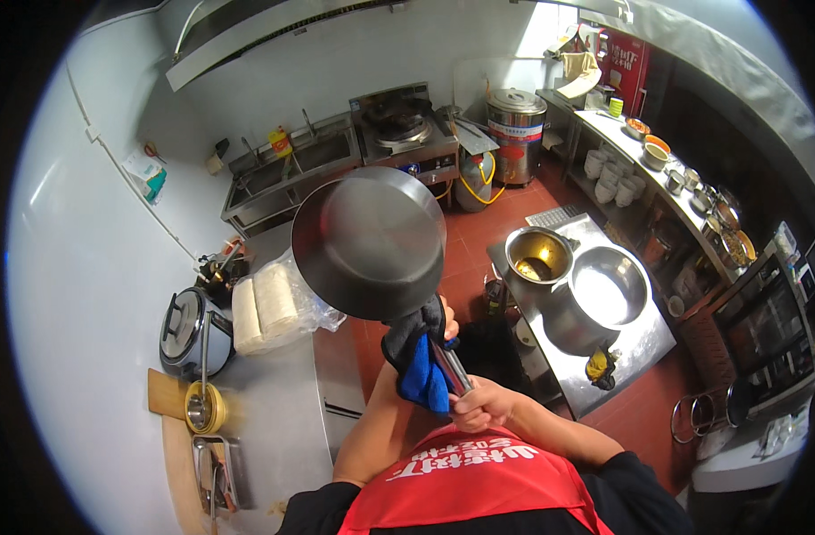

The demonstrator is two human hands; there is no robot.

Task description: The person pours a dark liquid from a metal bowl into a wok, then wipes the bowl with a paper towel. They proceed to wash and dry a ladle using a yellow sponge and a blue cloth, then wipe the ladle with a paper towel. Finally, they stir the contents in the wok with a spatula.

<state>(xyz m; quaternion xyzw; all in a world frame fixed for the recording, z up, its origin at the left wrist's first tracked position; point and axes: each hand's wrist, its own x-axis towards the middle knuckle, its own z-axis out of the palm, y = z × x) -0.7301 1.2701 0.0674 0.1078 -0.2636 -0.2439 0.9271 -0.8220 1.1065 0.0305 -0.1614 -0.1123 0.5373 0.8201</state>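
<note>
A deep dark metal frying pan (367,241) is held up in front of me, clear of any surface, its long metal handle (453,368) slanting down toward my chest. My right hand (482,404) is wrapped around the lower end of that handle. Up where the handle meets the pan, my left hand (450,319) grips a blue and dark grey cloth (415,361) against the handle. Much of the left hand is hidden behind the cloth, whose loose end hangs beside the handle.
At right, a steel table (638,354) carries two steel pots (611,287). Left, a steel counter (273,401) holds bagged pale sheets (267,307) and a rice cooker (193,328). A gas stove (404,137) and sink (327,147) line the far wall, near a gas cylinder (475,180).
</note>
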